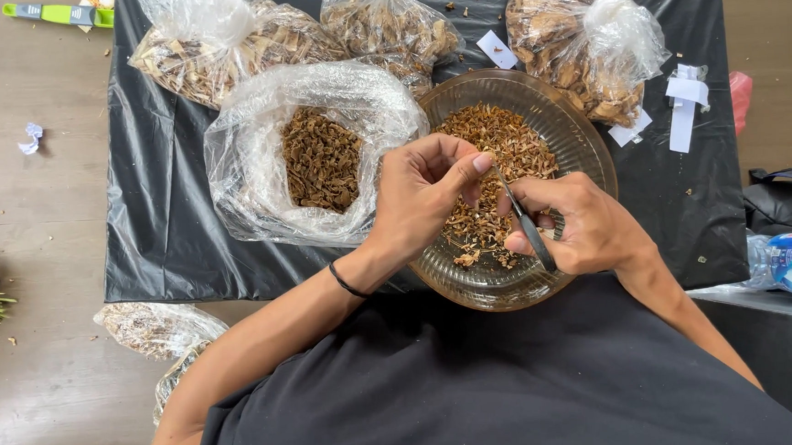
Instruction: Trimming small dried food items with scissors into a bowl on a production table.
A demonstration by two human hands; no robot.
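Brown dried bits fill the ribbed amber-tinted glass bowl [583,129]; black sheet [167,218] beneath; scissors [526,224] seemingly dark.

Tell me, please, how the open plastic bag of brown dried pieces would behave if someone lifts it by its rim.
The open plastic bag looks thin and crinkled, so it would probably sag and fold, not keep its shape. Its mouth is wide open, so the dried pieces could spill if it tilts. They look small and dry, likely light.

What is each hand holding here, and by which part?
Right hand holds scissors by the handles. Left hand pinches something small at its fingertips, too hidden to identify, over the glass bowl.
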